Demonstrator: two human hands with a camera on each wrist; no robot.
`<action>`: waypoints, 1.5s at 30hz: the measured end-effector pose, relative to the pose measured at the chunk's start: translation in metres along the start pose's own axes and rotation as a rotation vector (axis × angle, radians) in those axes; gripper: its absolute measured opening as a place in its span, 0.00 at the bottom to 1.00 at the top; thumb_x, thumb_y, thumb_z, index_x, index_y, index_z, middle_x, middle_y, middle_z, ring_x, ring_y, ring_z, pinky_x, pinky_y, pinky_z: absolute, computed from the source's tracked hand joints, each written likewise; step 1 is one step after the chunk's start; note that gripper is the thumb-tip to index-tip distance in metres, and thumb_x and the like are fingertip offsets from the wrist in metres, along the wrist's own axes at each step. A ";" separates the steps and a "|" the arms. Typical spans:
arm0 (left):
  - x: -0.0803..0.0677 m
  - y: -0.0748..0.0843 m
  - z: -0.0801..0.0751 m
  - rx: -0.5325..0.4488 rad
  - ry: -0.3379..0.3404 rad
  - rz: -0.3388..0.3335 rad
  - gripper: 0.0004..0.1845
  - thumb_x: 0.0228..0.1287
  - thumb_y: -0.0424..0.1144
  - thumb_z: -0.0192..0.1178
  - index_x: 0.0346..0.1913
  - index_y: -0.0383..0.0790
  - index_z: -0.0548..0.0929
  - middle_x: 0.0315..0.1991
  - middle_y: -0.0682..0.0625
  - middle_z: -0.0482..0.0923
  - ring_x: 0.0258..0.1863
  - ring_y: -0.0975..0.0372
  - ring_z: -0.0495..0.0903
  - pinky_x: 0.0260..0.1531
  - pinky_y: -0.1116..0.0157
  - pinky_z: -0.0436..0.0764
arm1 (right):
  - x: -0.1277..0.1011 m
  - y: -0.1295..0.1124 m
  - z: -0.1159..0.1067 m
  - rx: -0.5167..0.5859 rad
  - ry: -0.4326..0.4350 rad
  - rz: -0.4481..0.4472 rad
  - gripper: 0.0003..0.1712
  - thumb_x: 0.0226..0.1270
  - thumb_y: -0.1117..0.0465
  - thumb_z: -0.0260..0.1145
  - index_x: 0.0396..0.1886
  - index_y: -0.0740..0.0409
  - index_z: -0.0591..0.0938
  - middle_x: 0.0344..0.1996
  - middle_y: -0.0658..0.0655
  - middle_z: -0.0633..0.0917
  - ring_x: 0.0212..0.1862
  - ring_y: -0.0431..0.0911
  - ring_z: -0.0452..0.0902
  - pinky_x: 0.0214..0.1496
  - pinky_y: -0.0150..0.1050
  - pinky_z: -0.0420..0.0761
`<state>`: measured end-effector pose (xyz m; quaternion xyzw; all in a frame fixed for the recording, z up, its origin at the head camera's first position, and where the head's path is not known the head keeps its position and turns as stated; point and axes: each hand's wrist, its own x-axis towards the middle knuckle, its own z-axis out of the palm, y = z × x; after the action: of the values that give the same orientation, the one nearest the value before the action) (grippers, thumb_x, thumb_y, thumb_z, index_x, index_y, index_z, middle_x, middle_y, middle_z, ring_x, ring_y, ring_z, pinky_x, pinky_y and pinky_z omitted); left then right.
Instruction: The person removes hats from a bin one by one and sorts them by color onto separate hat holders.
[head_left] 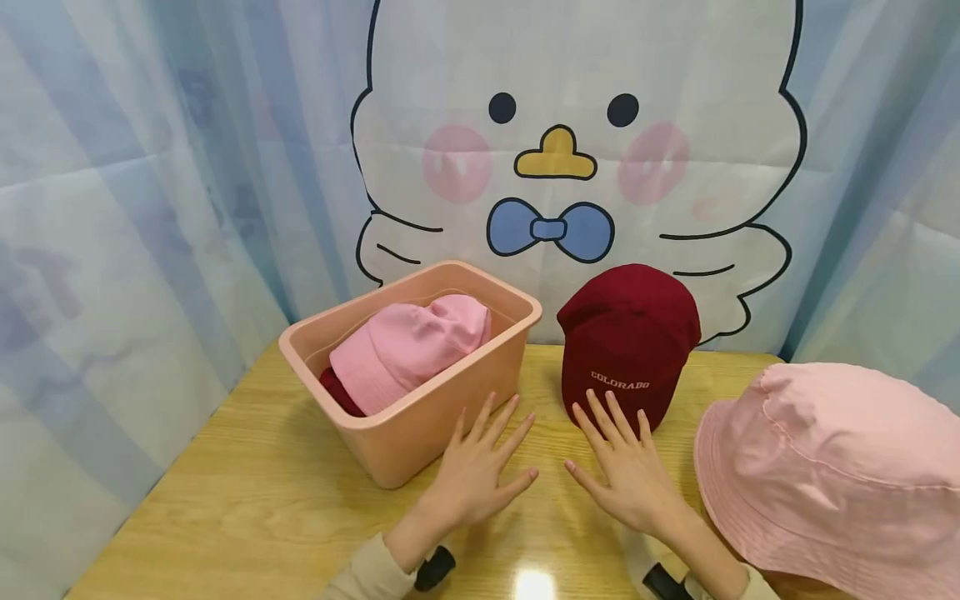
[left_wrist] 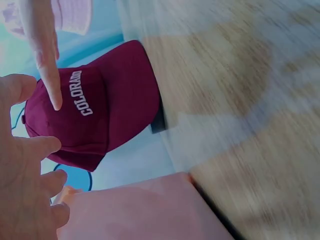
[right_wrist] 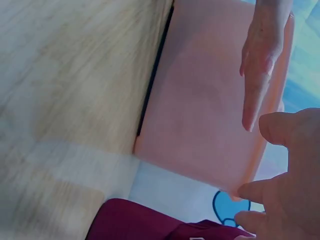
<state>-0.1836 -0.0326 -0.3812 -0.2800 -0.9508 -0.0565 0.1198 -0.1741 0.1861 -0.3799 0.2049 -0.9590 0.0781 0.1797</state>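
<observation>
Both hands lie flat on the wooden table (head_left: pixel 247 500), fingers spread, holding nothing. My left hand (head_left: pixel 480 467) rests just in front of a peach plastic bin (head_left: pixel 420 417), close to its front wall. The right hand (head_left: pixel 626 467) lies with its fingertips just short of a maroon cap (head_left: pixel 628 343) lettered COLORADO, which stands upright at the back. Inside the bin lies a pink hat (head_left: pixel 408 346) over something dark red (head_left: pixel 339 392). In the left wrist view the maroon cap (left_wrist: pixel 100 110) and the bin (left_wrist: pixel 145 210) show beyond my fingers (left_wrist: pixel 30 165).
A pink bucket hat (head_left: pixel 832 467) lies at the table's right front, close to my right forearm. A cartoon duck curtain (head_left: pixel 570 150) hangs right behind the table. The table's left edge runs diagonally at the lower left. In the right wrist view the bin wall (right_wrist: pixel 200 110) stands close.
</observation>
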 end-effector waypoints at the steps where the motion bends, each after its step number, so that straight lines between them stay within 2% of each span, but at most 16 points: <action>1: 0.000 0.000 -0.001 -0.001 -0.001 0.001 0.33 0.62 0.64 0.37 0.69 0.59 0.48 0.72 0.55 0.40 0.71 0.53 0.37 0.65 0.45 0.47 | 0.001 0.000 -0.001 0.003 0.001 0.000 0.39 0.60 0.41 0.54 0.68 0.51 0.58 0.69 0.58 0.56 0.70 0.57 0.46 0.62 0.64 0.49; 9: 0.003 0.001 -0.010 0.047 0.018 0.028 0.32 0.63 0.62 0.36 0.68 0.58 0.51 0.71 0.55 0.43 0.71 0.56 0.39 0.66 0.49 0.48 | 0.007 0.000 -0.011 -0.010 -0.007 0.000 0.37 0.62 0.42 0.53 0.67 0.52 0.58 0.69 0.57 0.56 0.70 0.55 0.46 0.63 0.64 0.48; 14: 0.005 0.001 -0.022 0.054 0.076 0.065 0.29 0.64 0.58 0.41 0.67 0.55 0.58 0.70 0.53 0.51 0.70 0.56 0.48 0.66 0.51 0.51 | 0.017 -0.002 -0.020 -0.009 0.012 0.002 0.36 0.61 0.44 0.55 0.66 0.54 0.61 0.68 0.57 0.59 0.69 0.55 0.49 0.64 0.62 0.49; 17: 0.005 0.001 -0.032 0.035 0.170 0.090 0.27 0.63 0.53 0.47 0.64 0.51 0.63 0.67 0.51 0.58 0.68 0.55 0.54 0.65 0.52 0.56 | 0.026 -0.005 -0.025 0.019 0.045 0.000 0.35 0.60 0.47 0.57 0.64 0.56 0.64 0.66 0.58 0.62 0.68 0.55 0.52 0.64 0.62 0.49; 20: 0.002 -0.004 -0.042 0.014 0.300 0.104 0.26 0.61 0.48 0.52 0.62 0.47 0.68 0.64 0.50 0.64 0.66 0.54 0.60 0.64 0.53 0.59 | 0.038 -0.009 -0.029 0.078 0.097 -0.014 0.32 0.59 0.50 0.59 0.62 0.58 0.68 0.64 0.60 0.65 0.67 0.56 0.56 0.64 0.62 0.51; 23: -0.002 -0.011 -0.052 0.004 0.435 0.109 0.25 0.58 0.44 0.56 0.60 0.45 0.71 0.60 0.48 0.69 0.63 0.53 0.65 0.62 0.52 0.62 | 0.051 -0.012 -0.034 0.133 0.145 -0.031 0.28 0.59 0.53 0.60 0.59 0.60 0.71 0.61 0.62 0.69 0.65 0.57 0.60 0.64 0.62 0.52; 26: -0.008 -0.021 -0.063 0.013 0.540 0.107 0.24 0.56 0.40 0.58 0.57 0.42 0.73 0.57 0.46 0.73 0.59 0.51 0.69 0.59 0.50 0.65 | 0.066 -0.014 -0.039 0.168 0.177 -0.043 0.26 0.59 0.56 0.60 0.56 0.60 0.73 0.59 0.62 0.71 0.63 0.57 0.63 0.64 0.60 0.54; 31: -0.021 -0.040 -0.079 0.023 0.649 0.091 0.21 0.53 0.37 0.57 0.53 0.38 0.76 0.53 0.43 0.76 0.56 0.48 0.71 0.57 0.47 0.66 | 0.088 -0.016 -0.046 0.190 0.195 -0.064 0.23 0.60 0.57 0.60 0.54 0.60 0.74 0.55 0.63 0.75 0.60 0.57 0.66 0.63 0.57 0.59; 35: -0.031 -0.061 -0.087 0.038 0.722 0.070 0.20 0.54 0.38 0.54 0.51 0.36 0.77 0.52 0.41 0.76 0.55 0.47 0.72 0.56 0.46 0.65 | 0.105 -0.022 -0.050 0.210 0.189 -0.091 0.22 0.61 0.57 0.59 0.54 0.59 0.75 0.54 0.60 0.76 0.58 0.55 0.68 0.62 0.54 0.63; 39: -0.041 -0.083 -0.089 0.025 0.737 0.021 0.21 0.62 0.44 0.45 0.51 0.35 0.77 0.53 0.40 0.75 0.55 0.46 0.71 0.56 0.46 0.64 | 0.123 -0.030 -0.050 0.220 0.200 -0.139 0.20 0.61 0.57 0.58 0.52 0.57 0.76 0.51 0.58 0.78 0.55 0.53 0.70 0.58 0.53 0.67; 42: -0.047 -0.097 -0.088 0.010 0.718 -0.014 0.28 0.67 0.53 0.36 0.52 0.35 0.76 0.54 0.39 0.73 0.56 0.44 0.69 0.57 0.45 0.62 | 0.137 -0.036 -0.049 0.205 0.217 -0.193 0.18 0.61 0.58 0.58 0.50 0.57 0.78 0.49 0.57 0.80 0.53 0.52 0.71 0.56 0.51 0.69; 45: -0.051 -0.108 -0.085 0.018 0.691 -0.028 0.34 0.66 0.59 0.30 0.54 0.35 0.75 0.56 0.37 0.72 0.57 0.43 0.67 0.57 0.45 0.60 | 0.151 -0.041 -0.046 0.185 0.231 -0.249 0.16 0.60 0.59 0.58 0.48 0.58 0.79 0.47 0.57 0.81 0.52 0.52 0.72 0.55 0.48 0.70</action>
<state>-0.1843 -0.1646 -0.3167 -0.2301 -0.8583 -0.1415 0.4362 -0.2708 0.1042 -0.2780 0.3275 -0.8878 0.1663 0.2773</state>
